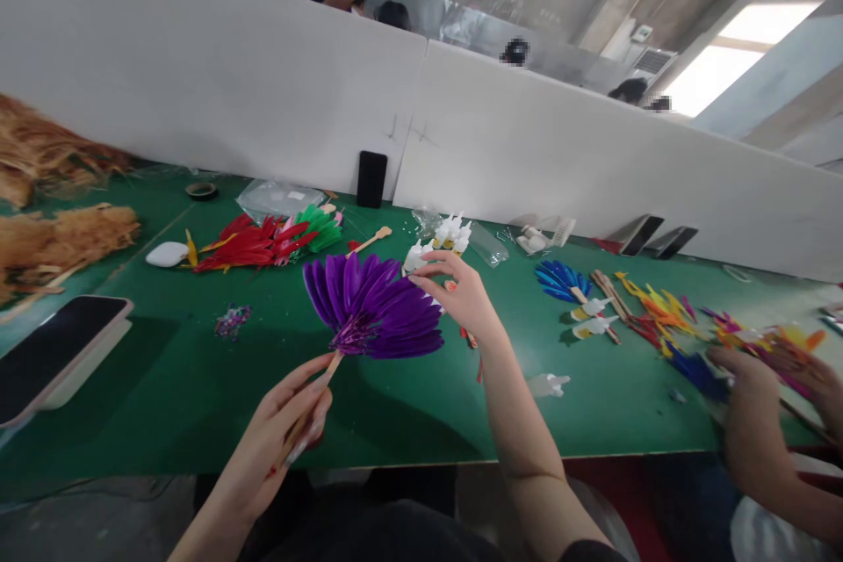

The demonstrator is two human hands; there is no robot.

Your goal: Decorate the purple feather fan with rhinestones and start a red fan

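My left hand (pixel 296 417) is closed around the thin wooden stick of a purple feather fan (pixel 375 307), held tilted above the green table. The fan's feathers spread out from a base of short, glittery bits. At the fan's upper right edge is my right hand (pixel 454 281), its fingers stretched and apart, the tips at the feathers. Whether they press on a feather is hard to make out. Just behind that hand stand several white glue bottles (pixel 454 233). A wooden stick with a rounded end (pixel 372 239) lies behind the fan.
Red feathers (pixel 247 241) and green feathers (pixel 320 226) lie at the back left. A phone (pixel 62 351) is at the left. Blue feathers (pixel 559 279) and a bottle (pixel 546 385) lie to the right. A co-worker's hands (pixel 751 378) handle feathers at the far right. A white partition (pixel 277 88) borders the table.
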